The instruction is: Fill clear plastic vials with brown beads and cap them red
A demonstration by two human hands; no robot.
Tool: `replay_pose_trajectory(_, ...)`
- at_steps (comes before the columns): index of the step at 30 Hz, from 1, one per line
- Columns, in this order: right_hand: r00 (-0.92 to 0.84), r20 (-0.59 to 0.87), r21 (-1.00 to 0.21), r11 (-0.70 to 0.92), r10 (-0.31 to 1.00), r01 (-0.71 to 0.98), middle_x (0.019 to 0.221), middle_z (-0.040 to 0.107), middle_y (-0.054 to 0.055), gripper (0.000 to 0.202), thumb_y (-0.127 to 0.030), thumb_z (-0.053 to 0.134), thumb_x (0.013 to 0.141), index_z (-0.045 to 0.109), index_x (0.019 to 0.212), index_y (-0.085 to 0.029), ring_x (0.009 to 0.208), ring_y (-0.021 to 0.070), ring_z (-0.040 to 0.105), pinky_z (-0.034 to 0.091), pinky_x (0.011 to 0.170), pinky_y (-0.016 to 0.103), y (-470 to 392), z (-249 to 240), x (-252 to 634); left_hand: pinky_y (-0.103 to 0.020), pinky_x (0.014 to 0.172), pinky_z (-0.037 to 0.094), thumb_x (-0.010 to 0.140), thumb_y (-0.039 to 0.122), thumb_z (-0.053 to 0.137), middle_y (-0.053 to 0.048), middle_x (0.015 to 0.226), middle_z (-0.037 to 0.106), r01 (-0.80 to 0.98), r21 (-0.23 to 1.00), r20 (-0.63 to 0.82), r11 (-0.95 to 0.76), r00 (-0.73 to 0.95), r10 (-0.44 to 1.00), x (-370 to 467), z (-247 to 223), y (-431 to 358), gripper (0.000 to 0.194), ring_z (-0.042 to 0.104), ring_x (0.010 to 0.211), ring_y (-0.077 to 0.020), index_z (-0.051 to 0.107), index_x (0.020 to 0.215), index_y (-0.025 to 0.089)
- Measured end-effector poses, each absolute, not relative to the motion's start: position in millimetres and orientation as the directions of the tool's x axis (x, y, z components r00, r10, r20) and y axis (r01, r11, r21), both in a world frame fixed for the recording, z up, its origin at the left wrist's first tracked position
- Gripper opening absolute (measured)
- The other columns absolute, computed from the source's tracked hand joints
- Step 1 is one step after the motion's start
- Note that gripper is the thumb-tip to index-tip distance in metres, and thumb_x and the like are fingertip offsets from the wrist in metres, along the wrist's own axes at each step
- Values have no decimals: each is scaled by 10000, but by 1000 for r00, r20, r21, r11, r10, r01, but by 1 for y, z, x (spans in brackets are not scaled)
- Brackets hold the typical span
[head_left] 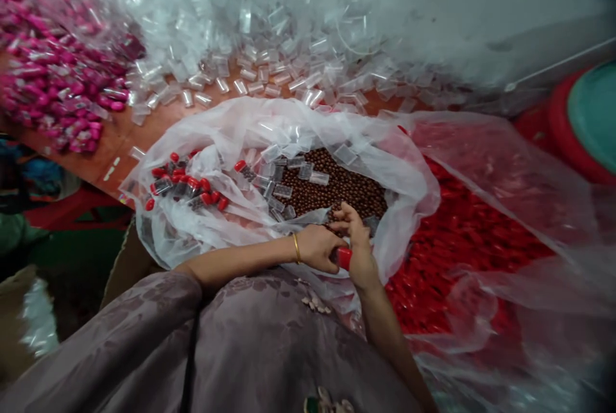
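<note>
My left hand (315, 248), with a gold bangle at the wrist, is closed around a small container whose red cap (344, 258) sticks out toward the right. The container's body is hidden in the fist. My right hand (360, 252) has its palm side against the cap, its fingers loosely stretched and apart. Just beyond both hands lies a heap of small brown balls (337, 176) in a white plastic bag (404, 188) with its mouth spread wide. Several clear empty tubes (282, 191) rest on the balls' left side. Filled red-capped containers (192, 183) are gathered on the bag's left part.
Loose red caps (462, 252) fill a clear bag at the right. Many clear tubes (240, 86) are piled along the back of the orange table (126, 143). Pink-capped containers (62, 86) form a heap at the far left. A red and teal round object (597, 118) stands at the right edge.
</note>
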State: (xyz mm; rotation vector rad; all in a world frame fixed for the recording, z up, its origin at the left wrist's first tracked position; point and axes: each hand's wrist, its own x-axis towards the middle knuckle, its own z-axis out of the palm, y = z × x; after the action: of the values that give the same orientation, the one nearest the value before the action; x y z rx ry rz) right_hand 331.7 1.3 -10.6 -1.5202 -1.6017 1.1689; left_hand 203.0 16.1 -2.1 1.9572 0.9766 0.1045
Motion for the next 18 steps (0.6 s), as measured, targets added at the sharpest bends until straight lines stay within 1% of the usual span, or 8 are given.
replay_pose_trajectory(3,-211,-181,-914,-85,961,396,1417,368,67,531,-457,130,933,237,1417,-268,1247,180,422,344,1034,408,-10,-24,328,-254,494,332,638,321,608,-61,659,653,621,699,-288,-356,700,654,198,-3,6,222,587,598,-190,660,795,172)
replay_pose_trajectory(6,-248,-192,-910,-78,949,408,1479,266,47,545,-490,218,921,230,1421,-273,1344,191,272,224,1099,441,-24,-35,321,-272,476,332,644,326,612,-93,656,658,637,657,-305,-403,714,631,190,-11,-5,217,597,591,-213,664,764,153)
replay_pose_trajectory(8,-257,-254,-931,-164,932,325,1460,306,64,566,-512,163,919,233,1422,-262,1311,194,340,277,1074,438,-28,-38,311,-266,471,338,624,334,637,-75,641,653,623,685,-294,-376,710,640,183,-17,-12,214,591,577,-198,659,751,163)
replay_pose_trajectory(11,-271,-346,-938,-333,898,93,1401,401,94,673,-515,-61,889,257,1412,-236,1193,194,493,415,958,414,-24,-34,291,-247,502,363,626,363,652,-35,603,628,598,729,-190,-333,644,741,159,-22,-17,207,573,563,-159,635,724,182)
replay_pose_trajectory(13,-255,-370,-926,-376,893,24,1322,493,106,724,-519,-90,877,359,1358,-215,1104,197,561,465,877,396,-17,-29,282,-245,541,377,654,436,644,-26,562,598,649,694,-107,-311,521,847,127,-22,-19,256,554,553,-144,609,673,183)
replay_pose_trajectory(14,-244,-369,-928,-370,897,43,1256,549,108,706,-534,-32,887,432,1303,-203,1051,199,588,474,852,389,-14,-27,279,-248,559,380,664,490,632,-25,546,584,702,655,-77,-279,430,900,105,-22,-21,311,544,548,-141,596,646,182)
replay_pose_trajectory(16,-233,-353,-932,-320,906,167,1088,641,100,595,-550,167,897,559,1153,-182,937,199,621,479,823,375,-8,-26,278,-257,581,379,669,581,601,-31,542,569,835,538,-49,-114,166,985,53,-20,-28,411,534,553,-144,572,601,177)
replay_pose_trajectory(18,-268,-297,-922,-202,917,330,983,671,87,455,-515,361,869,612,1042,-177,871,201,623,477,809,364,-1,-28,276,-263,578,370,681,614,570,-36,539,553,911,400,-51,105,-92,994,-5,-21,-41,454,526,549,-150,560,584,170)
